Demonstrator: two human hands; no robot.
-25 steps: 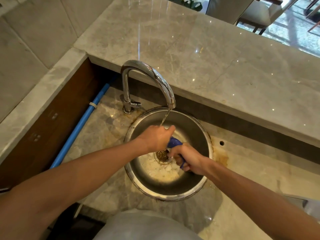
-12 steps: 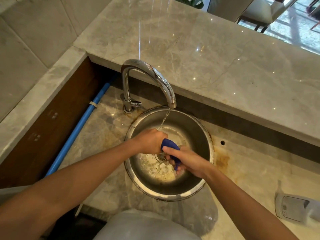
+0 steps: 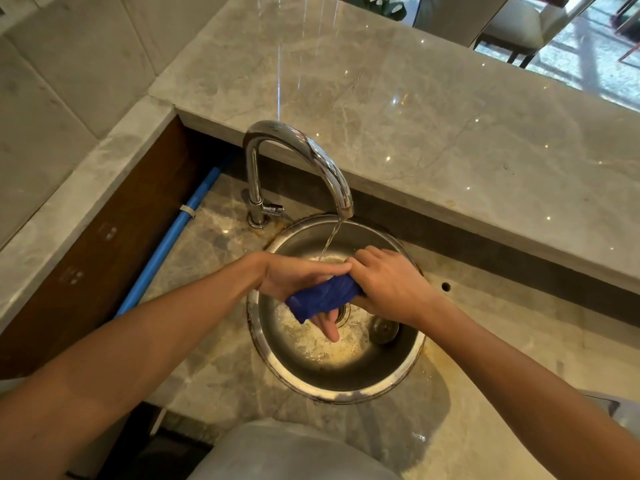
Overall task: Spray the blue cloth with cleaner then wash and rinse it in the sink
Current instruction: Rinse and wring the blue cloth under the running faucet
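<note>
The blue cloth (image 3: 323, 297) is bunched into a wet roll above the round steel sink (image 3: 346, 391). My left hand (image 3: 294, 277) holds its left part, with fingers showing under the roll. My right hand (image 3: 388, 282) grips its right end. Both hands meet over the drain, just below the stream of water that falls from the chrome tap (image 3: 301, 150). Foam lies on the sink's floor. The drain is mostly hidden by the cloth and my hands.
A raised marble counter (image 3: 433, 116) runs behind the sink. A blue pipe (image 3: 173, 237) lies along the left wall. A round drain plug (image 3: 384, 329) rests in the sink at the right. A grey object (image 3: 602, 405) shows at the right edge, beside my forearm.
Both hands have risen from the drain, and the cloth, which was balled between them, is now stretched into a roll between the two hands. Water still runs.
</note>
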